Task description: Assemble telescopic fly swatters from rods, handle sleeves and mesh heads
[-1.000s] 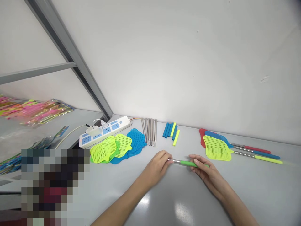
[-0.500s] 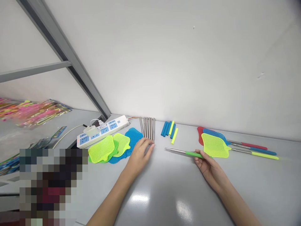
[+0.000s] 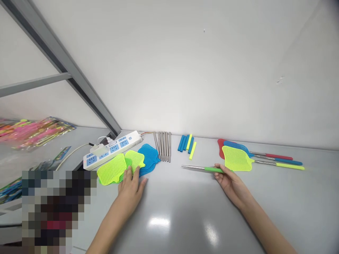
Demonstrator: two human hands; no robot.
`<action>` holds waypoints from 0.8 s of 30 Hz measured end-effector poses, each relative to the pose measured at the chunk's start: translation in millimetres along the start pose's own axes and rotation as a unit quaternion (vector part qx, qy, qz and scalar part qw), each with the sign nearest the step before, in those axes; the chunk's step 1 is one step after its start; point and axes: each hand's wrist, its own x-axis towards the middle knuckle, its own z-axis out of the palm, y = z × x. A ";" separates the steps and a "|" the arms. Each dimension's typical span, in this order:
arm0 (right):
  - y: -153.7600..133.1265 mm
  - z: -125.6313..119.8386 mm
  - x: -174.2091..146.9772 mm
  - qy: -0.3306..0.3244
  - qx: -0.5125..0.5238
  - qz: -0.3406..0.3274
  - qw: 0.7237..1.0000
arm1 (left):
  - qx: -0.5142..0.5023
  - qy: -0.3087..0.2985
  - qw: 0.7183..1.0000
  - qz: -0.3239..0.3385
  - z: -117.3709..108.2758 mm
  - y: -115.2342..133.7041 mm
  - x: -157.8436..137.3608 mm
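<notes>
My right hand [image 3: 225, 181] is closed round the green grip of a metal rod [image 3: 194, 167], its bare end pointing left. On the left, my left hand [image 3: 130, 185] has its fingers spread over the near edge of a pile of fly swatter heads. Its fingertips touch or hover over a green swatter head [image 3: 128, 163] and a yellow swatter head [image 3: 135, 158]; whether they press on it I cannot tell. Another yellow head [image 3: 111, 170] and blue heads [image 3: 148, 158] lie in the same pile. Several bare metal rods [image 3: 164, 146] lie side by side behind.
Blue and yellow grip sleeves [image 3: 186, 143] lie at the back middle. Red, blue and yellow whole fly swatters [image 3: 237, 158] lie fanned out at right. A white power strip [image 3: 113, 149] with plugs stands by the wall. Bagged colourful items [image 3: 39, 132] lie far left.
My left hand has moved from the metal rods leftward and nearer to me, onto the swatter heads. My right hand still holds the green-gripped rod. The view has shifted slightly.
</notes>
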 end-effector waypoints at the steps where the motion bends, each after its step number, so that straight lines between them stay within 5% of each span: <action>1: -0.1 0.2 -0.2 0.000 -0.002 -0.001 1.000 | -0.011 0.002 1.000 0.007 1.0 3.3 -1.1; 6: 0.5 -0.1 -0.1 0.001 0.006 0.000 1.000 | -0.064 0.011 0.996 0.057 -5.8 23.3 -1.7; 10: 1.2 -0.7 0.7 -0.004 0.015 -0.001 1.000 | -0.110 0.074 0.983 0.126 -8.1 29.6 5.3; 14: 1.2 -0.8 1.3 0.004 0.015 -0.004 1.000 | -0.099 0.129 0.976 0.143 -3.9 22.5 17.8; 24: 0.6 -0.4 1.9 -0.002 0.002 -0.004 1.000 | -0.090 0.146 0.968 0.182 -5.5 6.4 31.9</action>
